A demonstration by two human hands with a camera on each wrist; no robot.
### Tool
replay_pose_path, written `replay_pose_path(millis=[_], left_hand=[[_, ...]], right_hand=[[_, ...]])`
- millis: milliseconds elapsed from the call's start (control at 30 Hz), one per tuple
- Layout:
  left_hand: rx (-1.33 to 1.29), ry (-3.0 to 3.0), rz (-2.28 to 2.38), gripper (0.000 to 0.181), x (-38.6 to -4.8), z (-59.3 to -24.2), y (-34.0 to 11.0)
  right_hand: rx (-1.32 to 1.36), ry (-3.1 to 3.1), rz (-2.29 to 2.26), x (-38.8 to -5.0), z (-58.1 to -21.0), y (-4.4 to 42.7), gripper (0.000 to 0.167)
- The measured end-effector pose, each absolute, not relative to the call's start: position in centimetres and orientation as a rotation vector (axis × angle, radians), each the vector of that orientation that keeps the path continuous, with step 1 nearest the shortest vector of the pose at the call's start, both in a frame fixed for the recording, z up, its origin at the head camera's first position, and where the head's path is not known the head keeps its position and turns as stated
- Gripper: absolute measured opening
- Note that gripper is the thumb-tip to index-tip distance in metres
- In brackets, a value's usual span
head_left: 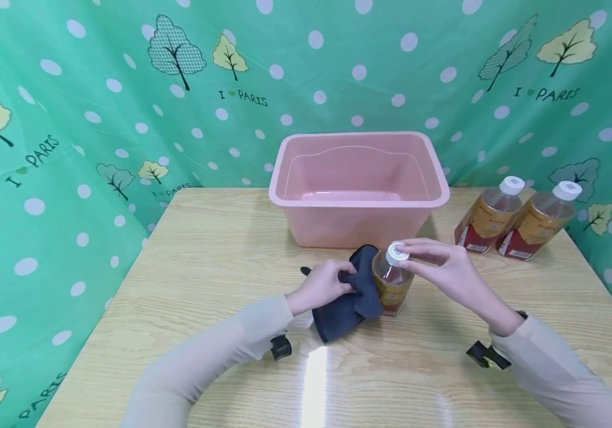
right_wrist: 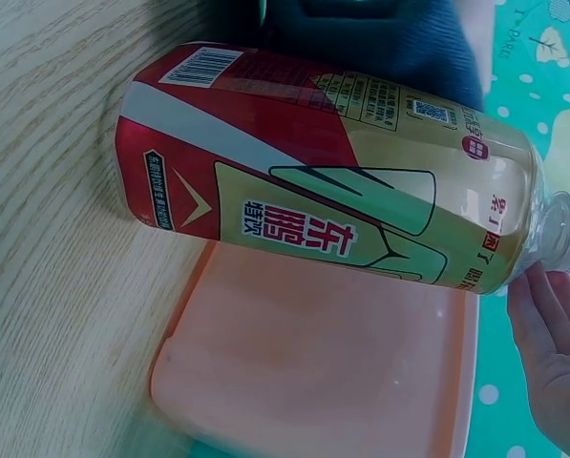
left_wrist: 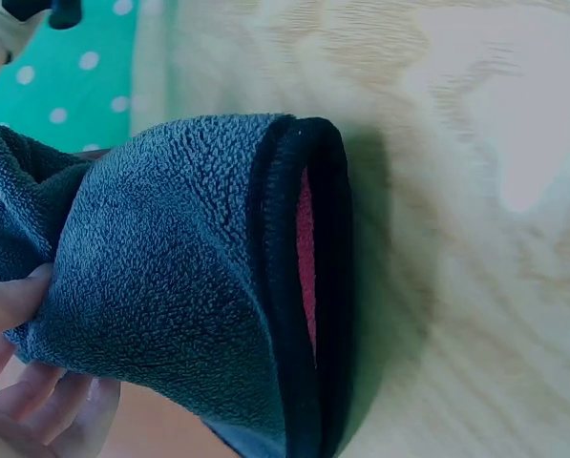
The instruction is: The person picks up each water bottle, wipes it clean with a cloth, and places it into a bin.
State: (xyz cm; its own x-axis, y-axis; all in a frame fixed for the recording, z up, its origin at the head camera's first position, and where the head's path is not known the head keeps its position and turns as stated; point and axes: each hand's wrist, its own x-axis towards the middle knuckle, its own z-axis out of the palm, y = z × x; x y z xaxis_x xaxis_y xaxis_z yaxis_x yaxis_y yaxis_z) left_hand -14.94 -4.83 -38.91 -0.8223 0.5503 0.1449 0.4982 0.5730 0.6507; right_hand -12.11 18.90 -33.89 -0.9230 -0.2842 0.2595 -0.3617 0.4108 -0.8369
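Note:
My left hand (head_left: 327,286) pinches a dark blue-grey cloth (head_left: 342,312) with black edging. The cloth is pressed against the left side of a drink bottle (head_left: 391,291) standing on the table. In the left wrist view the folded cloth (left_wrist: 170,239) shows a strip of pink inside its edge. My right hand (head_left: 442,267) grips the bottle's white cap (head_left: 396,254) between thumb and fingers. In the right wrist view the bottle (right_wrist: 323,181) carries a red and gold label, and the cloth touches its far side.
Behind the hands a pink plastic bin (head_left: 359,223) stands at the table's back edge. Two more capped bottles (head_left: 489,217) stand side by side at the back right of the wooden table (head_left: 204,255). A green patterned curtain (head_left: 295,77) hangs behind and to the left.

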Motion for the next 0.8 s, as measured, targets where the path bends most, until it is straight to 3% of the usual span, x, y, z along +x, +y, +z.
replay_pose_path(millis=[367, 800], left_hand=[[1.006, 2.809, 1.201, 0.016, -14.7, -36.9, -4.7], [1.031, 2.820, 1.213, 0.016, -14.5, -37.1, -4.5]], right_hand=[[0.591, -2.570, 1.564, -12.2, -34.0, 18.9, 0.031], [0.595, -2.560, 1.585, -12.1, -33.9, 18.9, 0.030]])
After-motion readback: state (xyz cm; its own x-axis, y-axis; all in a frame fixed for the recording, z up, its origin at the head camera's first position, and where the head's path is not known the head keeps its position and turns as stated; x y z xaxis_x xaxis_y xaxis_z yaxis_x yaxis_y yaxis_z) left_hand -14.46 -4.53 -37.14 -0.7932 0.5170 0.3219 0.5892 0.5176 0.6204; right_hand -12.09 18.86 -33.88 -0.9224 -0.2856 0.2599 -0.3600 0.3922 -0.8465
